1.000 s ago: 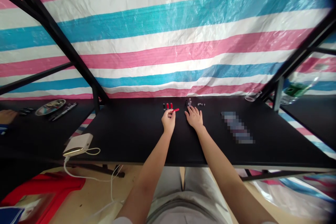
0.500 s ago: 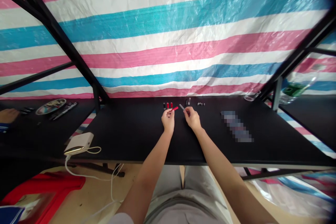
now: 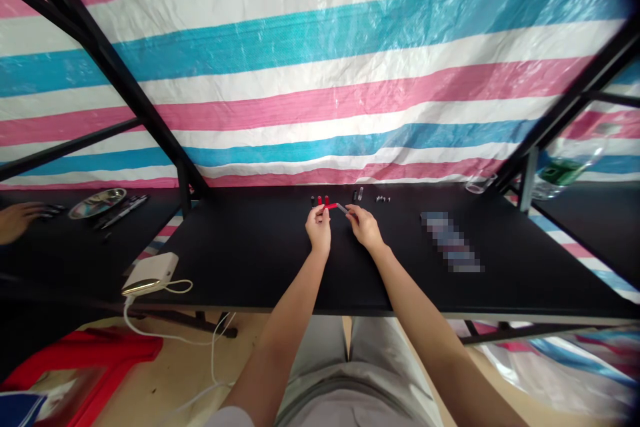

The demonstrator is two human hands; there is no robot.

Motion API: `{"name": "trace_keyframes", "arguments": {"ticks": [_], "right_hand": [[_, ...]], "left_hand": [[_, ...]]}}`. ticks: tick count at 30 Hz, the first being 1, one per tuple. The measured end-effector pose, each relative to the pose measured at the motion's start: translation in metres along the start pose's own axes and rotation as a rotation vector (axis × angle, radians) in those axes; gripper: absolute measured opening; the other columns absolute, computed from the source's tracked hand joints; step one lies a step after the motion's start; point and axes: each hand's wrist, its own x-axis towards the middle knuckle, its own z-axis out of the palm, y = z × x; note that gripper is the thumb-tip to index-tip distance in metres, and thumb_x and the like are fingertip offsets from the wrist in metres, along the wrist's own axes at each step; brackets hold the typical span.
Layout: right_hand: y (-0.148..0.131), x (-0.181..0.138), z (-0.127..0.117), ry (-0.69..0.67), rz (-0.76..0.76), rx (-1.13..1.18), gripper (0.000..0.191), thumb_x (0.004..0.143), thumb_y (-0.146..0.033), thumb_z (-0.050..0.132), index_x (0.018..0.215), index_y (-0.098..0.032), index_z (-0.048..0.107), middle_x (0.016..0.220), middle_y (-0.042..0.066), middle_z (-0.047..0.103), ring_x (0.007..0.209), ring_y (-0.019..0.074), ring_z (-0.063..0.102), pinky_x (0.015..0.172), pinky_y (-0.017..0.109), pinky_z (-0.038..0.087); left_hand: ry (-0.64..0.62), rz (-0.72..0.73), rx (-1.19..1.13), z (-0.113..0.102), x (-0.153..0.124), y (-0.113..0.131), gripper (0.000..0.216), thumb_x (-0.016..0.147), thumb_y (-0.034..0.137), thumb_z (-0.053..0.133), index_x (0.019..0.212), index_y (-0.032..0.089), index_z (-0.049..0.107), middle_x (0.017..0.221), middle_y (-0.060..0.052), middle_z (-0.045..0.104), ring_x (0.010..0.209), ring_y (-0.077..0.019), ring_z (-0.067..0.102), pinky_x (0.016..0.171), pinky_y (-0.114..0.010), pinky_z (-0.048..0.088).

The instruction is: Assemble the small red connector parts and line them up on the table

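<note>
My left hand [image 3: 319,228] pinches a short red pen part [image 3: 331,206], a slim tube pointing right. In my right hand [image 3: 365,227] is a translucent grey pen barrel [image 3: 343,209], slanting up to the left. The facing ends of the two parts meet or nearly meet; I cannot tell whether they are joined. Just behind my left hand stand a small black piece [image 3: 313,201] and two red pieces, the nearer one [image 3: 327,200] partly hidden. Beyond my right hand are a dark piece [image 3: 355,195] and a clear piece [image 3: 361,193], with several small shiny pieces [image 3: 383,199] to their right.
The black table [image 3: 240,247] holds a white box with a cable [image 3: 153,272] at left and a blurred flat item [image 3: 451,242] at right. A clear cup [image 3: 481,181] stands at the back. On the left table, another person's hand [image 3: 17,221] is near a metal plate [image 3: 97,203] and pens [image 3: 121,210].
My hands have come slightly closer, bringing the red part and the grey barrel end to end. The other person's hand has moved right, toward dark pieces on the left table.
</note>
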Motion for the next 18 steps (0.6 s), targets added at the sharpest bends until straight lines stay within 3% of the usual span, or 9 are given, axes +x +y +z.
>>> {"name": "trace_keyframes", "arguments": {"ticks": [8,14,18], "right_hand": [[-0.0008,-0.0006,0.0010,0.042,-0.067,-0.016,0.028,0.086,-0.025,0.040,0.110,-0.020,0.053,0.095,0.005,0.064,0.082,0.0165,0.058,0.078,0.029,0.044],[0.0001,-0.0004,0.0012,-0.003,-0.037,-0.023,0.030,0.087,-0.026,0.038,0.112,-0.020,0.052,0.097,0.005,0.063,0.084,0.0174,0.057,0.080,0.031,0.043],[0.0000,-0.0005,0.0010,-0.005,-0.044,-0.015,0.030,0.087,-0.026,0.039,0.113,-0.020,0.052,0.096,0.005,0.063,0.083,0.0171,0.057,0.081,0.031,0.043]], "left_hand": [[0.029,0.037,0.010,-0.0002,-0.0009,0.0023,0.030,0.076,0.039,0.054,0.095,0.016,0.058,0.090,-0.007,0.063,0.070,-0.0125,0.062,0.069,-0.026,0.050],[0.020,0.008,0.004,-0.0003,-0.0003,0.0020,0.031,0.076,0.039,0.055,0.096,0.016,0.058,0.089,-0.007,0.064,0.070,-0.0124,0.062,0.069,-0.026,0.050],[-0.035,-0.001,0.007,0.0014,-0.0008,0.0028,0.036,0.079,0.036,0.052,0.109,0.017,0.054,0.098,-0.008,0.062,0.074,-0.0122,0.062,0.070,-0.025,0.050]]}}
